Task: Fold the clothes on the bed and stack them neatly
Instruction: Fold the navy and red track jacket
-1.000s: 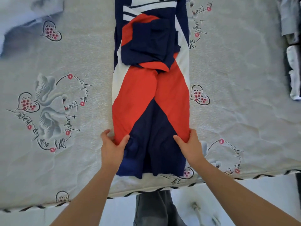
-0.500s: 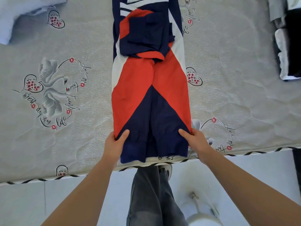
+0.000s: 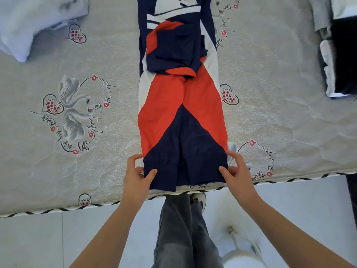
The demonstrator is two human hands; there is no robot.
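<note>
The bed (image 3: 270, 78) fills most of our view, its pale swan-and-heart cover bare around the work. A top (image 3: 181, 105) in navy, red and white lies down the middle as a long narrow strip, its sides and sleeves already folded in, running from the near edge of the bed away to the far side. A pale garment (image 3: 29, 22) sits crumpled at the far left, and a dark and white stack (image 3: 340, 60) waits at the far right, well apart from the top.

Our left hand (image 3: 136, 176) pinches the near left corner of the hem, thumb on top of the cloth. Our right hand (image 3: 236, 173) pinches the near right corner in the same grip.

We judge the next move is to carry the hem toward the far end. The risk is that the folded-in sleeves slide out as the cloth lifts, or that one hand leads and the fold lands skewed. The hem also lies right at the bed's edge, so slack could drop off.
</note>
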